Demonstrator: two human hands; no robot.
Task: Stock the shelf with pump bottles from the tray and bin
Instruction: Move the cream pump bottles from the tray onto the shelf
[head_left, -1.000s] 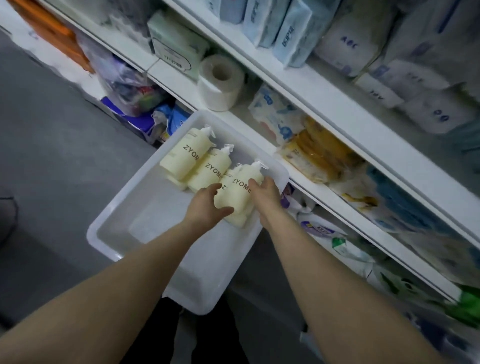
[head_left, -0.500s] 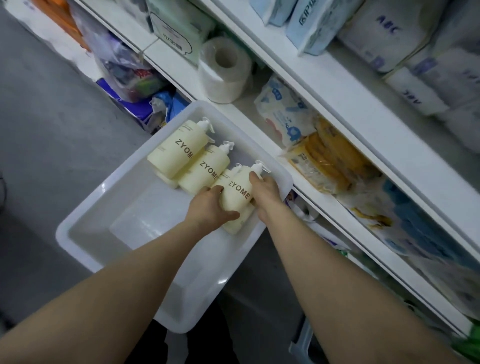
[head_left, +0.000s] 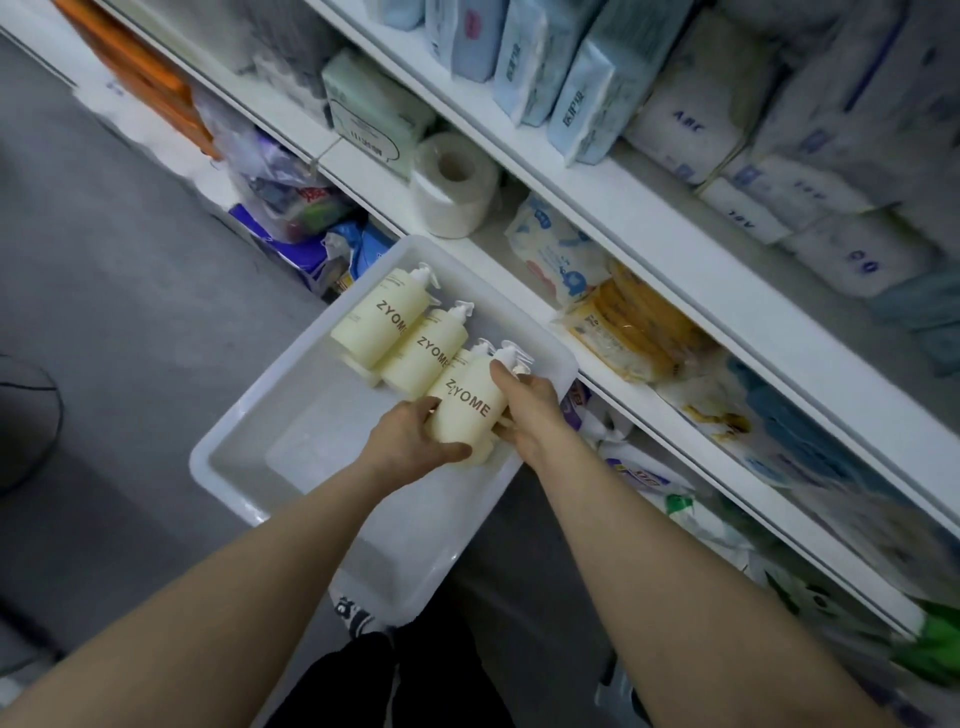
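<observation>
A white plastic bin (head_left: 244, 457) sits on the floor against the shelf unit. Several cream pump bottles marked ZYOME lie in its far end, stacked in layers. I hold the nearest top bottle (head_left: 470, 402) from both sides. My left hand (head_left: 410, 436) grips its base, thumb curled under the bottom. My right hand (head_left: 527, 402) grips its right side, the index finger reaching up to the white pump head. Two more bottles, one (head_left: 382, 317) and another (head_left: 428, 353), lie to the left. A further bottle under the held one is mostly hidden.
The white shelf (head_left: 582, 202) runs diagonally at the right, packed with a toilet roll (head_left: 452, 184), a green tissue box (head_left: 371, 111), a yellow packet (head_left: 636, 325) and white and blue packs above. Bagged goods fill the lowest level. Grey floor lies to the left.
Both hands have tightened round the nearest top bottle, which has lifted slightly off the one beneath. The view has shifted a little; the other bottles lie as before.
</observation>
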